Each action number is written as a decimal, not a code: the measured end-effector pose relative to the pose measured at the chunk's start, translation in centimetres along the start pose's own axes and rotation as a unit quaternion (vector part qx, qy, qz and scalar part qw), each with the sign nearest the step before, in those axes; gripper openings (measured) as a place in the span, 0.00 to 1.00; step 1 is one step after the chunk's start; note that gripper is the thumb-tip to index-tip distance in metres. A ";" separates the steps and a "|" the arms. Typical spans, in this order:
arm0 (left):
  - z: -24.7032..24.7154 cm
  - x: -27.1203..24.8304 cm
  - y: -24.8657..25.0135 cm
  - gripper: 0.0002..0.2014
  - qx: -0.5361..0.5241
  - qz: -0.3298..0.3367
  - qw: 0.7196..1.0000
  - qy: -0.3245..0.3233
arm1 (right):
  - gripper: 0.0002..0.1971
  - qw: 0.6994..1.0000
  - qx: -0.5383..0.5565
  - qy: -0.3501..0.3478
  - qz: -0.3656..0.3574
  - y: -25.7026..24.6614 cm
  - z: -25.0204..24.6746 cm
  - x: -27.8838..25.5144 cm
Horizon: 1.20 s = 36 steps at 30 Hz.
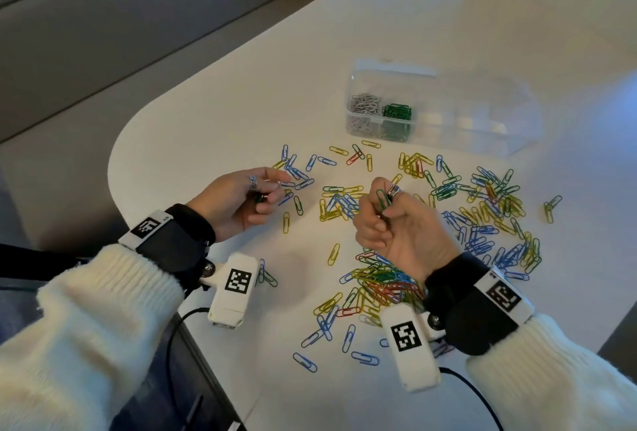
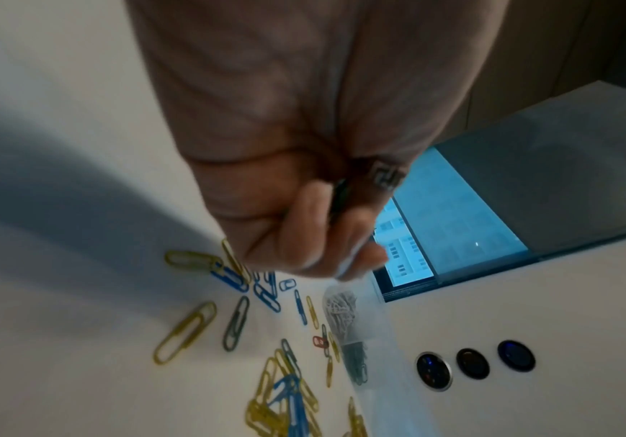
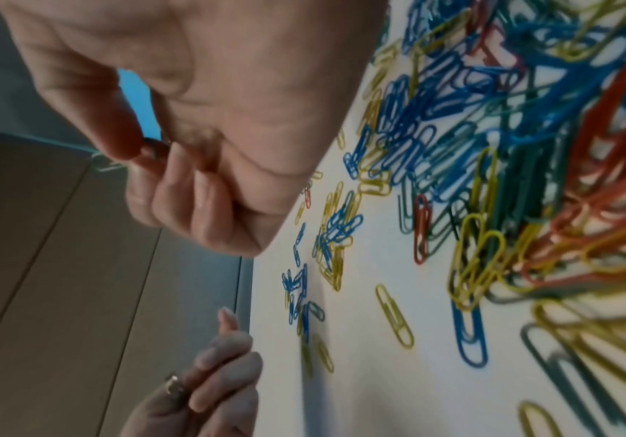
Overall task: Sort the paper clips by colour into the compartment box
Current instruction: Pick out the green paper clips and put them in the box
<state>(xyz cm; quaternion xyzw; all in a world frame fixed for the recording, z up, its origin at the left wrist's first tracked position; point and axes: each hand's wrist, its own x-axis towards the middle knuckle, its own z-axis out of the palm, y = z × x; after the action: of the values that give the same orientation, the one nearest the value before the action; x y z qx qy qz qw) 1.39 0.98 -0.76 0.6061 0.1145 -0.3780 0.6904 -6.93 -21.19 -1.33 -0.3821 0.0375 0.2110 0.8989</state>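
Markers [image 1: 236, 281] unreadable; no legible writing.

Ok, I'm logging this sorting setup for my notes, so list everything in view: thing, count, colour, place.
compartment box: one, clear plastic, far side of the table beyond the clips.
white clips: a heap, in the box's leftmost compartment.
green clips in box: a heap, in the next compartment.
loose clips: too many to count; blue, yellow, green, red; scattered over the table.
table: one, white, rounded corner.
round sockets: three, dark, set into the table.
left hand: holds dark green clips.
right hand: pinches a green clip.
wrist cameras: two, white.
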 end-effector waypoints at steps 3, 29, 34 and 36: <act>-0.3 -0.2 -0.3 0.15 0.092 -0.011 0.996 0.018 | 0.08 0.999 0.040 -0.009 0.006 0.4 -0.5 -0.1; -0.8 -0.1 -0.4 0.15 0.207 0.072 0.971 0.097 | 0.12 0.717 -0.687 0.032 0.114 5.8 4.8 2.7; -1.5 -2.3 0.4 0.05 -0.064 -0.004 0.998 -0.004 | 0.19 0.633 -0.763 0.016 0.131 7.9 6.4 3.9; -1.6 -2.7 0.6 0.05 -0.112 0.007 0.993 -0.021 | 0.17 0.611 -0.783 0.016 0.113 8.6 6.4 4.1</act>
<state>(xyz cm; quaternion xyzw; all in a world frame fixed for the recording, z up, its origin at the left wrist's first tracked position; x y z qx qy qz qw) 0.41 3.49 0.95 0.5174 0.1371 -0.3704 0.7592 -7.28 -9.92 -3.48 -0.9367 -0.0852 0.2542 0.2254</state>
